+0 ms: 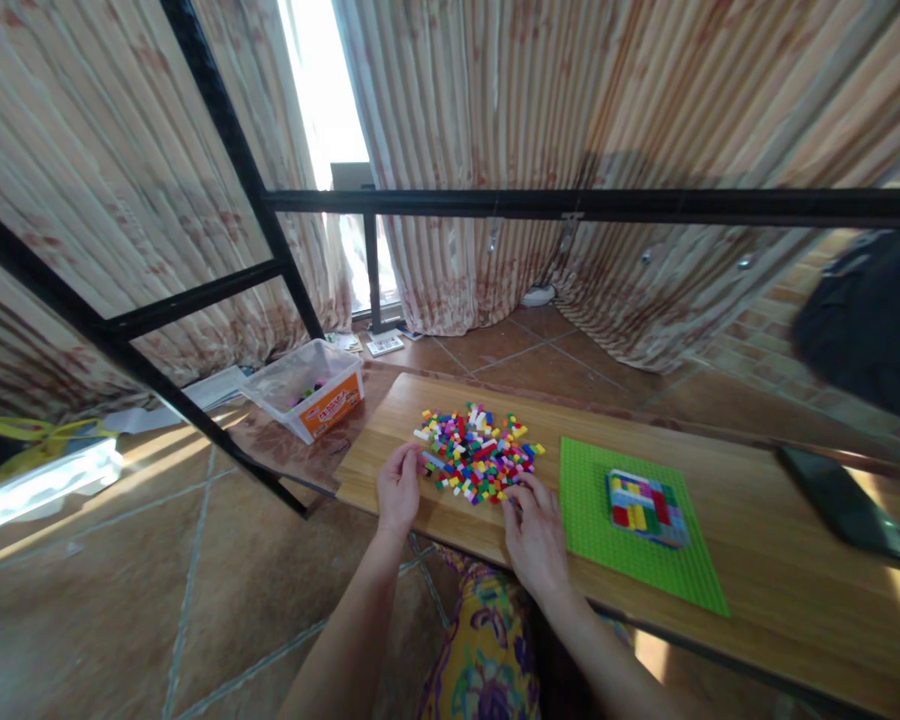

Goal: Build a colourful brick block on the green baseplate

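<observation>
A loose pile of small multicoloured toy bricks lies spread on the wooden bench top. At its left edge, my left hand is closed in a pinch, with a long light blue brick at its fingertips. My right hand rests at the near right edge of the pile, fingers bent and a little apart, touching or nearly touching the bricks there. To its right is a green studded baseplate. On that plate sits a flat block built of bricks in several colours.
A dark phone lies at the bench's right. On a lower surface at left stands a clear plastic box with an orange label and some pieces inside. A black metal frame crosses ahead, before striped curtains.
</observation>
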Tool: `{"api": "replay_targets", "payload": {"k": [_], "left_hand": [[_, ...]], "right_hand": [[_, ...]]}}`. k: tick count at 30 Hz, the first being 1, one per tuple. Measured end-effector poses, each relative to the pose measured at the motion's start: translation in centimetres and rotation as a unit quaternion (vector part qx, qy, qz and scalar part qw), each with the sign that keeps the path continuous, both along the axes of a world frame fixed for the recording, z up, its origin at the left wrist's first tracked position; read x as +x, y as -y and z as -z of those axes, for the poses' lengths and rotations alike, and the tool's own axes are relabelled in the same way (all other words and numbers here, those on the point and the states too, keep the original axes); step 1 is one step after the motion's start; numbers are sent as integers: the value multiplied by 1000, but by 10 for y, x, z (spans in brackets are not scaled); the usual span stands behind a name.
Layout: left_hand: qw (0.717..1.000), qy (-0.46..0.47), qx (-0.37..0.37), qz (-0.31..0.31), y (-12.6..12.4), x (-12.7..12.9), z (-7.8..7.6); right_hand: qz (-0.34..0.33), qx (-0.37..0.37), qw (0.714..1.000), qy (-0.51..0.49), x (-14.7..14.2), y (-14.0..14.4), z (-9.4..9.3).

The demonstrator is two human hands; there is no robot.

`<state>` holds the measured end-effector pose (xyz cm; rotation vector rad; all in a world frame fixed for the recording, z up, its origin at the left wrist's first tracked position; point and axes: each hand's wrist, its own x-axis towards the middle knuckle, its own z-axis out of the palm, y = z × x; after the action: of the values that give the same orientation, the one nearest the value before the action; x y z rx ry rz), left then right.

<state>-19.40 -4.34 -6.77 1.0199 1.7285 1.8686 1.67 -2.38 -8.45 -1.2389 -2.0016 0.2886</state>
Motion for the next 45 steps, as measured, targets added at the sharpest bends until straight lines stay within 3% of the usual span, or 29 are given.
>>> {"api": "replay_targets", "payload": {"k": [13,19,23,25,30,33,37,45], "left_hand": [[999,-19,-27,8,-2,-1,-1],[994,-73,-85,10,0,1,-1],[986,-119,-119,6,2,2,-2],[984,-127,-123,3,2,3,-3],[983,-129,-133,2,0,4,-8],[982,-133,-136,4,0,4,-11],[980,-140,-139,3,-1,4,-12],[974,-164,-156,3,-1,6,-16]], "right_hand": [[2,-32,994,-105,2,0,-3],[0,-79,970,-230,8,-2,-7],[33,-160,912,-375,12,-5,-12],[40,-210,859,-466,14,-4,-19],[10,-319,692,-647,20,-3,-46],[2,-360,634,-685,26,-3,-58],[20,-376,602,-704,31,-2,-65],[16,-394,588,-706,36,0,-75]]}}
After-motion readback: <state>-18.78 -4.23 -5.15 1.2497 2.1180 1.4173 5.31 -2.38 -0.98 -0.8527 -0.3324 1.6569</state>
